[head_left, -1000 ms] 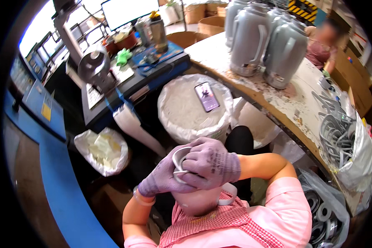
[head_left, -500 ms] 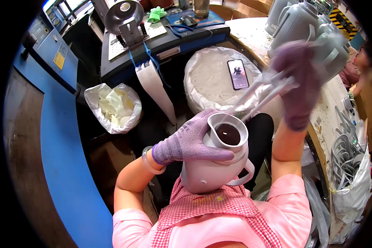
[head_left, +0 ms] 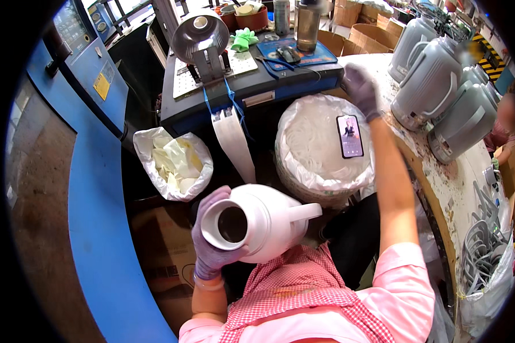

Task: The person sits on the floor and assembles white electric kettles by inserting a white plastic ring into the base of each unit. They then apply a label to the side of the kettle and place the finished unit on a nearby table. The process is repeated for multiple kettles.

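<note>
Workshop clutter is seen from the head view. At six o'clock, a white plastic jug body (head_left: pixel 263 223) is gripped near its open mouth by the gloved left hand (head_left: pixel 210 240); rigid, light and smooth, it is best grasped at neck or handle. At one o'clock, the right hand (head_left: pixel 361 88) is extended; its closure cannot be told.

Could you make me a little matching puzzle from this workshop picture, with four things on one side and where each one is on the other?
Things:
1. white jug shell
2. phone
3. grey jug shells
4. green cloth

Places:
A. on the dark machine top, far side
B. held in the gloved left hand
C. lying on the white bag-covered drum
D. standing on the workbench at the right, past the raised right hand

Pairs: 1-B, 2-C, 3-D, 4-A
</note>
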Demonstrator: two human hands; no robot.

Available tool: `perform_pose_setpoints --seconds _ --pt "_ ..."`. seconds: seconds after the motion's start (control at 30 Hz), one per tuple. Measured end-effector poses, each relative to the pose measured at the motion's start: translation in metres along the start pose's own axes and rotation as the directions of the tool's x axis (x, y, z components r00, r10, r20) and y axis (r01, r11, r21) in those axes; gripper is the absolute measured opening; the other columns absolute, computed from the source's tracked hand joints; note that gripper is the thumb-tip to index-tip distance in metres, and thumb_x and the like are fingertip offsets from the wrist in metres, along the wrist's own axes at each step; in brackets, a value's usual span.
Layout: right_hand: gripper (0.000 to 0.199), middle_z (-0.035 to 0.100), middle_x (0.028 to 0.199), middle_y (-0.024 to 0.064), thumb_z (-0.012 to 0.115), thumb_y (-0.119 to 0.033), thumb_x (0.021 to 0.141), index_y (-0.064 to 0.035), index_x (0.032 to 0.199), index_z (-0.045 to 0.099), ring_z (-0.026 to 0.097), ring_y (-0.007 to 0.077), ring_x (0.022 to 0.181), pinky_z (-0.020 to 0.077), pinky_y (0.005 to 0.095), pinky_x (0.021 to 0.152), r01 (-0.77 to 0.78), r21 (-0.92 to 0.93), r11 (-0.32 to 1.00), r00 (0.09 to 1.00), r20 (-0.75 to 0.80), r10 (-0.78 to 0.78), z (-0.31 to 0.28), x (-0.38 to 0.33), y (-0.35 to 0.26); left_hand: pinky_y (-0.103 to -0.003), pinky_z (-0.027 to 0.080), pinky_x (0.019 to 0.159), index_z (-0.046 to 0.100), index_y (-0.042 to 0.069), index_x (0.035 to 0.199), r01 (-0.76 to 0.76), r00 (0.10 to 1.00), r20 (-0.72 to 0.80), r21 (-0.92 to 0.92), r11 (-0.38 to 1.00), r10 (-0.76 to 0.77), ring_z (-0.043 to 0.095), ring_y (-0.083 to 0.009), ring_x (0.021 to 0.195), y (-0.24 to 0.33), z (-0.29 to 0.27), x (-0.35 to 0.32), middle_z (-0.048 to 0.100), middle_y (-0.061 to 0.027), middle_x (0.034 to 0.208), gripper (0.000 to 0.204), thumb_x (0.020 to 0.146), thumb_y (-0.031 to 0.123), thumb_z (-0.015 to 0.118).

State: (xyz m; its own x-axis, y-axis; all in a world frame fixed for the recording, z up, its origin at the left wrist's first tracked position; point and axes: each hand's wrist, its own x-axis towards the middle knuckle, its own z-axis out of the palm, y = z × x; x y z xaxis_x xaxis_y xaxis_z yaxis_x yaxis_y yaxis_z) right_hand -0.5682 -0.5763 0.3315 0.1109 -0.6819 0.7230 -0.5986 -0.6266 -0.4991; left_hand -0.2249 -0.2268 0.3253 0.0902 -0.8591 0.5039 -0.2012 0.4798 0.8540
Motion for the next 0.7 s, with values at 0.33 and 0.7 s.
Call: perform_pose_setpoints --seconds 0.33,0.7 --pt "0.030 0.069 0.113 0.0177 0.064 -0.028 0.092 -0.0087 0.113 0.073 0.066 0.0373 0.102 0.0516 0.0430 0.090 -0.243 -0.312 0.918 0.807 0.460 0.370 0.094 -0.136 0.071 -0.044 0.046 0.106 0.057 -0.005 0.129 -0.045 0.995 0.094 0.313 0.949 0.017 0.057 -0.0342 0.125 -0.020 0.008 -0.005 0.056 -0.0232 0.135 0.087 0.060 0.033 0.094" --pt "0.031 0.071 0.103 0.0169 0.065 -0.010 0.091 -0.0014 0.121 0.060 0.070 0.0351 0.089 0.0561 0.0401 0.081 -0.093 0.377 0.922 0.658 0.718 -0.227 -0.033 -0.161 -0.175 -0.054 0.025 0.118 0.067 0.008 0.118 -0.427 0.779 0.589 0.246 0.870 0.215 0.048 -0.0386 0.135 -0.015 0.052 0.024 0.054 -0.0154 0.140 0.072 0.058 0.039 0.091"
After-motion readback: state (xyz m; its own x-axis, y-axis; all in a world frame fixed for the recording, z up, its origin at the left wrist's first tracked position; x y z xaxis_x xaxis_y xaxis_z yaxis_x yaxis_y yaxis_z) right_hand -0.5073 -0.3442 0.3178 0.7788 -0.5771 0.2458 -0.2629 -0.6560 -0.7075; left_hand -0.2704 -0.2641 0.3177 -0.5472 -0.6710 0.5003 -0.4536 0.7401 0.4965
